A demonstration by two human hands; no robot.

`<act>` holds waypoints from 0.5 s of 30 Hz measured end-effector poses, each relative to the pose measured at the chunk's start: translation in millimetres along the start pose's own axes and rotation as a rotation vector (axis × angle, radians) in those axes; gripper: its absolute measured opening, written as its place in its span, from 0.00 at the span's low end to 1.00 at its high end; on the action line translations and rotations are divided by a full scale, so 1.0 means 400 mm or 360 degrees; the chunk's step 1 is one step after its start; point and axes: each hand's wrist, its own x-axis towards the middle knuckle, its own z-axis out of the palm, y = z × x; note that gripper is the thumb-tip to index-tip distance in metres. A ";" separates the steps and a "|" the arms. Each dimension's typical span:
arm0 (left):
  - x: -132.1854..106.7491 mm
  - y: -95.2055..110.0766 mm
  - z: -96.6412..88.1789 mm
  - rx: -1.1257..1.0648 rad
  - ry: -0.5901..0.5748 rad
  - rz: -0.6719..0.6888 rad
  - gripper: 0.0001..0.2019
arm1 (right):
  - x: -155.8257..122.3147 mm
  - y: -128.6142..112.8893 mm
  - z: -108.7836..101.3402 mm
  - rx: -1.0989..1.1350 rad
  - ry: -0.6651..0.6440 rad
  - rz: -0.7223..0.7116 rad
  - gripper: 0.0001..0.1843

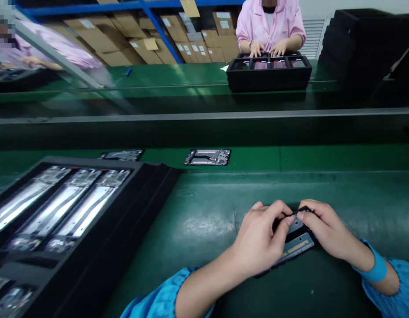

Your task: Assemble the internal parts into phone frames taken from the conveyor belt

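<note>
A phone frame (298,245), dark-edged with a grey metal inside and a pale strip, is tilted over the green bench between my hands. My left hand (262,236) is closed, its thumb and fingers pinching near the frame's upper edge and covering much of its left part. My right hand (326,227) grips the upper right corner, thumb on the inner face and fingers behind. The thumb tips almost meet. Whatever small part may lie under them is hidden.
At left, a black foam tray (151,185) holds several phone frames. Another phone frame (207,157) lies on the green strip (257,157) beyond the bench. Across the line, a person in pink (270,26) has both hands at a black tray (268,81). Black trays (366,48) are stacked at right.
</note>
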 end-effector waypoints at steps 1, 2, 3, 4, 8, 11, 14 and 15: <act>0.000 0.001 -0.001 -0.0009 0.0004 0.0002 0.03 | 0.000 0.001 0.000 -0.0010 0.0008 0.0001 0.15; -0.001 0.002 -0.001 -0.0017 0.0006 -0.0001 0.03 | 0.000 0.001 -0.001 -0.0019 0.0003 0.0001 0.15; -0.002 0.004 -0.001 -0.0022 0.0006 -0.0007 0.03 | 0.000 0.001 -0.003 -0.0028 -0.0012 0.0000 0.15; -0.003 0.005 0.000 -0.0024 0.0005 -0.0014 0.03 | 0.001 -0.001 -0.005 -0.0035 -0.0035 -0.0001 0.15; -0.009 -0.003 0.015 0.0005 -0.0004 -0.0029 0.03 | -0.002 -0.010 -0.007 -0.0051 -0.0078 0.0018 0.15; 0.000 -0.014 0.012 0.0079 -0.0033 -0.0007 0.04 | 0.004 -0.005 -0.003 0.0005 -0.0018 0.0126 0.15; 0.025 0.014 -0.032 0.0288 0.0040 0.0115 0.08 | 0.035 0.018 -0.025 0.0271 0.0245 0.0338 0.14; 0.030 0.036 -0.052 0.0356 0.0093 0.0177 0.11 | 0.049 0.029 -0.043 0.0385 0.0412 0.0407 0.14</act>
